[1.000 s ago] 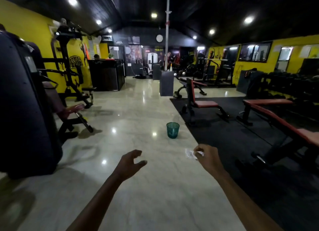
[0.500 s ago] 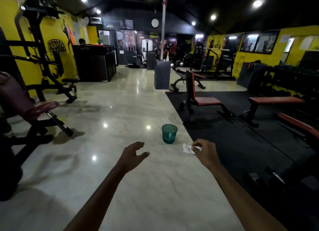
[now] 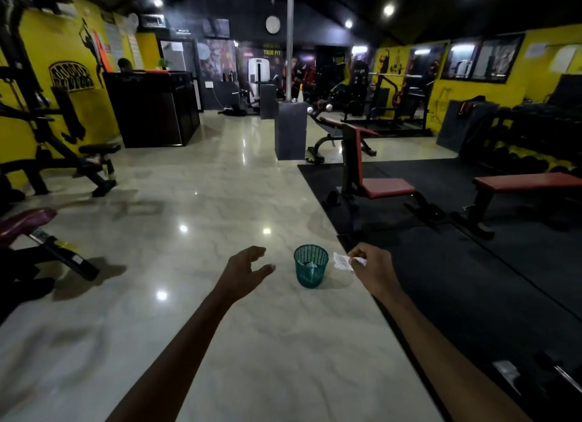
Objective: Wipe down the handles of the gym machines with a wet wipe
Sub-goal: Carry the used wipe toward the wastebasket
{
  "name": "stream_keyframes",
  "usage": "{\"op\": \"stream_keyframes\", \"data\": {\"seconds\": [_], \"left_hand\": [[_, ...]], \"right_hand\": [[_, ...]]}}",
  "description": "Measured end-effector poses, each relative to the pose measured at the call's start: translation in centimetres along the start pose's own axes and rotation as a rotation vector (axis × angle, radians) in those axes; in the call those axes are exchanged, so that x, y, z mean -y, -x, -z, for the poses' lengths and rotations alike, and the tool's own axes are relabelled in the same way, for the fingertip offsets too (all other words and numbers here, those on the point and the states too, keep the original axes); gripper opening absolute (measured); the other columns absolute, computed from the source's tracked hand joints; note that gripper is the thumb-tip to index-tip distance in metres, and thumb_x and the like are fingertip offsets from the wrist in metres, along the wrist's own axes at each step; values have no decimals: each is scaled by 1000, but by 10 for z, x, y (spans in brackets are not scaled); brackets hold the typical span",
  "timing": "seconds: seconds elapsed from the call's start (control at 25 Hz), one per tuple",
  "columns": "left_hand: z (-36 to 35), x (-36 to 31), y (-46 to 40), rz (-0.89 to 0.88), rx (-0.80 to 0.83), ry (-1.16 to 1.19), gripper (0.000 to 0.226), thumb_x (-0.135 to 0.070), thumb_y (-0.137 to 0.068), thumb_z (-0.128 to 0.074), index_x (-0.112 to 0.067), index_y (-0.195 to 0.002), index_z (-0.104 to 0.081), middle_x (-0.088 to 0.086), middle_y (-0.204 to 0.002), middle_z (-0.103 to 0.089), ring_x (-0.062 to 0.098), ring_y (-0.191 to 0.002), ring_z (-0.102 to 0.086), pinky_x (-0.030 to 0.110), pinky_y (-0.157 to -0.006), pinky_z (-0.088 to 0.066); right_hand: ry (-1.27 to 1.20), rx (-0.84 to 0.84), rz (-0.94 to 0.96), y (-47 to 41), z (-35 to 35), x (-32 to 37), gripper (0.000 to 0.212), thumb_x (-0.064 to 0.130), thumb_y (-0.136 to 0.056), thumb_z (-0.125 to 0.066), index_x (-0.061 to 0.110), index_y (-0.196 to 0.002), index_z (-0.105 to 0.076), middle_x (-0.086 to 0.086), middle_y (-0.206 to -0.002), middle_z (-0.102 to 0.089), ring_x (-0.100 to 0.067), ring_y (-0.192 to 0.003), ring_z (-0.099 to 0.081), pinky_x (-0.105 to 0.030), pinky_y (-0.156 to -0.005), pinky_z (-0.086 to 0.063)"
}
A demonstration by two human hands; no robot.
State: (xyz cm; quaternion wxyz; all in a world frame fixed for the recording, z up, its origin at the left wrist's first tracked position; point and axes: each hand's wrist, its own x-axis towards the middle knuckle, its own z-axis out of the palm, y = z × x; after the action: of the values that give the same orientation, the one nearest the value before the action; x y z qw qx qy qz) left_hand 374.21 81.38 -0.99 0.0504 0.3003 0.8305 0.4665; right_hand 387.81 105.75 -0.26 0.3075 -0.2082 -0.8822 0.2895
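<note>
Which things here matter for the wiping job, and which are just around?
Job: wipe pinched in the right hand; empty left hand; green bin, wipes inside.
Around: red benches, black counter, grey pillar.

— What do we see on the pale marble floor (image 3: 195, 343)?

— We see a small teal mesh bin (image 3: 310, 265) standing upright near the edge of a black rubber mat (image 3: 472, 264), with something pale inside it.

— And on the mat?

— We find two red padded benches (image 3: 390, 188), one beside the other. Behind, a grey pillar base (image 3: 290, 131) holds a pole, and a dark counter (image 3: 151, 109) stands by the yellow wall (image 3: 78, 52).
</note>
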Motion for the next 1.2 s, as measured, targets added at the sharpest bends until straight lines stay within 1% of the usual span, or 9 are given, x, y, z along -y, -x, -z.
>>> {"op": "stream_keyframes", "data": {"seconds": [0.08,0.24,0.48,0.6,0.68,0.8,1.0,1.08,1.2], "left_hand": [[-14,22,-60,27,-6,-8,46,-25,-80,-74,-5,-119,-61,12,-115,-63,21,-108,-59,27,-89,-46],[-38,50,-182,46,-12,-15,46,-23,-80,-75,-3,-119,-61,13,-114,-64,23,-108,-59,29,-91,-45],[-71,100,-347,86,23,-15,45,-21,-81,-73,-1,-120,-60,13,-114,-63,24,-109,-59,27,-90,-43],[-95,142,-432,108,31,5,45,-22,-81,-74,-2,-120,-61,13,-115,-64,24,-110,-59,31,-93,-45],[-113,167,-485,134,50,15,45,-22,-80,-74,-3,-120,-61,12,-116,-64,23,-111,-59,33,-94,-46],[-137,202,-566,173,122,11,47,-21,-81,-74,-1,-121,-59,13,-119,-63,23,-113,-59,32,-97,-46],[-182,248,-672,203,172,-6,48,-21,-81,-73,-2,-123,-58,13,-121,-62,24,-114,-58,33,-98,-46],[-208,277,-709,216,185,-18,48,-21,-81,-73,-2,-123,-58,12,-121,-62,23,-113,-58,31,-96,-46],[-250,331,-753,240,214,-32,49,-21,-82,-72,-2,-124,-58,11,-123,-61,22,-113,-58,27,-95,-44]], "right_hand": [[3,18,-16,-55,-33,-24,9,-5,-73,-62,3,-70,-65,-7,-68,-65,-12,-66,-57,-4,-54,-35],[-2,54,-14,-173,-84,-67,9,-6,-73,-61,1,-69,-64,-11,-68,-66,-15,-66,-57,0,-57,-35],[36,111,-48,-314,-162,-126,10,-10,-73,-59,-2,-69,-64,-12,-66,-64,-14,-63,-55,3,-55,-34],[42,141,-77,-379,-218,-166,11,-9,-70,-60,1,-65,-63,-12,-64,-65,-16,-61,-55,-8,-53,-35],[64,178,-117,-418,-255,-193,15,-6,-70,-60,6,-63,-61,-11,-63,-64,-18,-60,-56,-14,-53,-31],[81,231,-204,-473,-307,-233,17,-3,-71,-60,12,-63,-61,-9,-64,-65,-18,-62,-58,-22,-56,-36],[106,295,-315,-549,-380,-295,10,-5,-73,-59,3,-69,-64,-13,-68,-65,-21,-64,-58,-23,-57,-37],[119,326,-325,-575,-417,-330,9,-4,-72,-57,1,-67,-62,-14,-67,-64,-25,-63,-58,-23,-56,-34],[126,386,-351,-602,-479,-387,10,-2,-73,-53,0,-69,-61,-17,-72,-64,-30,-69,-59,-28,-61,-39]]}}
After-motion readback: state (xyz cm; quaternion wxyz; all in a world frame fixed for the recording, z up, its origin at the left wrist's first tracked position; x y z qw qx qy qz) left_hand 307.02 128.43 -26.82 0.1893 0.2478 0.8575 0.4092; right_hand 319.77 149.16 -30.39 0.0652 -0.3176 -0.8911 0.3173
